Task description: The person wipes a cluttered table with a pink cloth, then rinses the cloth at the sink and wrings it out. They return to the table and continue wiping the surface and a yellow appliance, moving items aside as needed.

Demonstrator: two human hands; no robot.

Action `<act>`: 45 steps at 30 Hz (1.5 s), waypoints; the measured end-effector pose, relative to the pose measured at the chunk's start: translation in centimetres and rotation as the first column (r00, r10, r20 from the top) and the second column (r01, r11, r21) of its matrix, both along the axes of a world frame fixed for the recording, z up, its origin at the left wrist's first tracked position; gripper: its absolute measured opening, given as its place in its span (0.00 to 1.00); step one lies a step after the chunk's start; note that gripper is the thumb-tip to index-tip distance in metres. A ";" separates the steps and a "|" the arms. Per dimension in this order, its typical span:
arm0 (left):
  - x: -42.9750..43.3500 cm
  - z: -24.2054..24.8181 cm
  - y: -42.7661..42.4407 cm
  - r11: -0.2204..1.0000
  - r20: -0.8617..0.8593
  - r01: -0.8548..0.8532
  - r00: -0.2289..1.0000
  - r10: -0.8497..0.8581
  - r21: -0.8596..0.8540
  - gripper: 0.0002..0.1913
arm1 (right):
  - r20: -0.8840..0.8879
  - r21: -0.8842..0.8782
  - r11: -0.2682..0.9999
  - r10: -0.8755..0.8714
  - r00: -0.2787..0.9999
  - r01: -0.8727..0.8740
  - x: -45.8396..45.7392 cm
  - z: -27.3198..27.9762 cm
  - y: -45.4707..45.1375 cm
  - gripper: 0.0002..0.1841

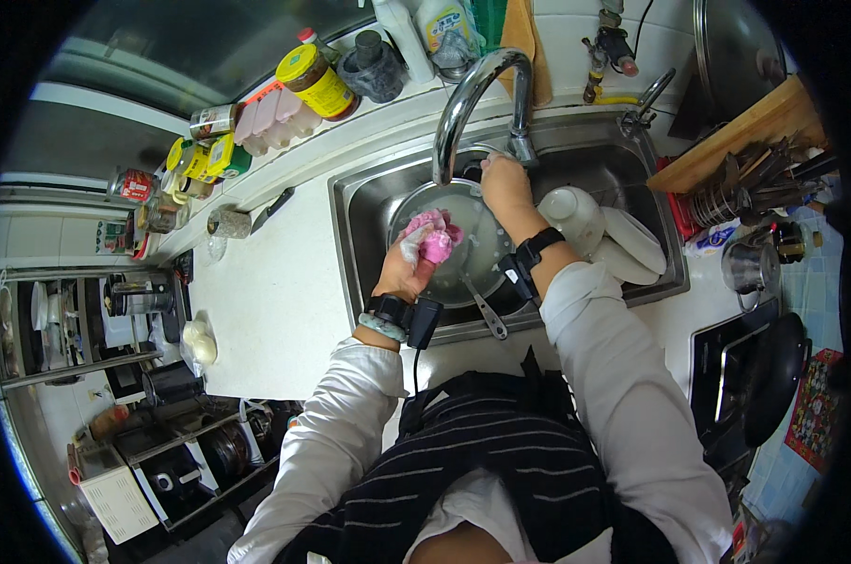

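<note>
A pink cloth (441,236) with suds on it is gripped in my left hand (401,266), over a large round metal pot (476,278) of cloudy water in the left sink basin. My right hand (504,185) is at the pot's far side, close to the base of the curved chrome faucet (461,106); its fingers look curled, and what they touch is hidden. A metal utensil with a holed handle (492,317) leans out over the pot's near rim. White bowls (572,211) and white dishes (633,243) stand in the right basin.
Jars (316,81), a stone mortar (372,74) and bottles (404,42) line the ledge behind the sink. A knife (274,209) and a glass jar (229,223) lie on the left counter. To the right are a wooden board (743,134), a utensil basket and a stove (729,366).
</note>
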State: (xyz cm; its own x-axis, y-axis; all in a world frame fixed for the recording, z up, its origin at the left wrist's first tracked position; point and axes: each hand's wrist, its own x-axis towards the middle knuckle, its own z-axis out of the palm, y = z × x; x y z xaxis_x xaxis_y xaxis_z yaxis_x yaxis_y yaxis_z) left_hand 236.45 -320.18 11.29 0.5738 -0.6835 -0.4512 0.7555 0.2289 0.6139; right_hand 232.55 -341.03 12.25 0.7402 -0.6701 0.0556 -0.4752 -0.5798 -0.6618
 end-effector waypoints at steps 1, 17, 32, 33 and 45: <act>0.0 0.3 -0.2 0.999 -0.031 -0.001 1.000 -0.001 -0.053 0.16 | 0.000 -0.019 1.000 0.006 1.000 -0.006 -0.1 -0.2 -0.5 0.12; 1.2 -1.5 0.7 0.977 0.038 -0.163 0.986 0.159 0.140 0.13 | 0.173 0.953 0.262 -0.049 0.984 -0.155 -1.8 -2.1 6.7 0.22; 0.9 -0.3 0.9 0.987 -0.272 0.115 0.959 -0.082 0.109 0.24 | 0.408 0.758 0.469 0.203 0.890 -0.454 -1.4 1.1 7.9 0.05; 0.9 -0.1 0.5 0.992 -0.259 0.068 0.965 -0.040 0.102 0.24 | 0.447 0.703 0.475 0.284 0.848 -0.529 -1.6 1.3 7.9 0.05; 2.8 1.4 -1.7 1.000 0.014 0.018 1.000 -0.018 -0.020 0.15 | 0.372 0.890 0.302 -0.048 0.927 -0.341 -2.7 2.1 6.8 0.16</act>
